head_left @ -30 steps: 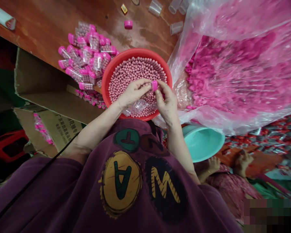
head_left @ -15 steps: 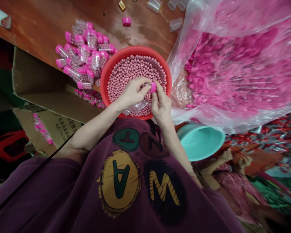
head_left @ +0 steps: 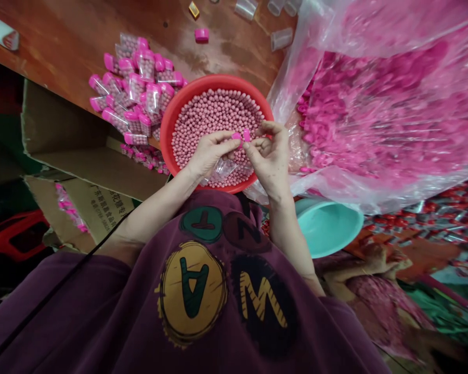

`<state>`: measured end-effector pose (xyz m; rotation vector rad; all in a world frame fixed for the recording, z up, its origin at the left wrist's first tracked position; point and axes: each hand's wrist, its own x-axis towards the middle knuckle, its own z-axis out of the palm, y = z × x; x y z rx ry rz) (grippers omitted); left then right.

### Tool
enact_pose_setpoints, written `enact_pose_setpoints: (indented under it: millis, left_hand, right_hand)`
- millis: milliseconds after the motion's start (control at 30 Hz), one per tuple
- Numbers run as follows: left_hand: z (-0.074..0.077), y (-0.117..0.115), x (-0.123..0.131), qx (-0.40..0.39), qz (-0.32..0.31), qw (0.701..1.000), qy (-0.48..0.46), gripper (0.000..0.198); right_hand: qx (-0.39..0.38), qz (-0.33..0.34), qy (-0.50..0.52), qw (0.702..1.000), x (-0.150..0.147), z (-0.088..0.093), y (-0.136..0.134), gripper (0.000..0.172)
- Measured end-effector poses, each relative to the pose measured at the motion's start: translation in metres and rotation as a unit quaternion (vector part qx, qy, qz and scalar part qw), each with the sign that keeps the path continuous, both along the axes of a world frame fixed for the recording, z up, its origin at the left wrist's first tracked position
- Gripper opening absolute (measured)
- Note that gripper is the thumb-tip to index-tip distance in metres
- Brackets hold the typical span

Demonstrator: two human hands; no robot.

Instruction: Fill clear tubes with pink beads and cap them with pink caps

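Observation:
My left hand [head_left: 208, 153] and my right hand [head_left: 269, 156] meet over the near side of a red bowl [head_left: 170, 122] filled with small pink candy balls. The left hand's fingers pinch a small clear container with a pink cap [head_left: 237, 137]. The right hand's fingertips hold a second pink cap [head_left: 247, 135] right beside it, its other fingers curled. A few empty clear containers [head_left: 223, 170] lie in the bowl under my hands.
A pile of filled pink-capped containers [head_left: 136, 88] lies left of the bowl on the brown table [head_left: 74, 36]. A big clear bag of pink caps [head_left: 374, 98] fills the right. Cardboard boxes [head_left: 74, 150] stand at left, a teal basin [head_left: 327, 228] lower right, another person's hands [head_left: 382, 262] beyond.
My right hand has drawn slightly right and opened its outer fingers; two pink caps now show between the hands instead of one. The left hand has stayed over the bowl.

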<state>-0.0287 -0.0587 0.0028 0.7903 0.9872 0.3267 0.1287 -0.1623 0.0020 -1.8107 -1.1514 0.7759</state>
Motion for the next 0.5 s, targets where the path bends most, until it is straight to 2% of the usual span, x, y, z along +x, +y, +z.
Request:
enact_pose_setpoints:
  millis: [100, 167, 267, 367, 500]
  left_hand:
    - [0.001, -0.002, -0.001, 0.018, 0.036, 0.999, 0.003, 0.018]
    - [0.003, -0.005, 0.0, 0.032, 0.046, 0.998, 0.002, 0.017]
    - [0.006, -0.01, 0.003, 0.041, 0.035, 0.999, 0.005, 0.014]
    - [0.004, -0.014, 0.006, 0.033, 0.041, 0.999, 0.008, 0.01]
    - [0.0, -0.019, 0.008, 0.014, 0.049, 0.999, 0.014, 0.007]
  right_hand:
    - [-0.026, 0.026, -0.031, 0.999, -0.012, -0.003, -0.001, 0.058]
    - [-0.063, 0.052, -0.081, 0.993, -0.019, 0.002, -0.001, 0.065]
    - [-0.096, 0.049, -0.139, 0.984, -0.026, 0.006, 0.0, 0.077]
    - [-0.113, 0.05, -0.18, 0.976, -0.03, 0.004, 0.001, 0.076]
    - [-0.128, 0.084, -0.215, 0.965, -0.032, 0.001, 0.0, 0.091]
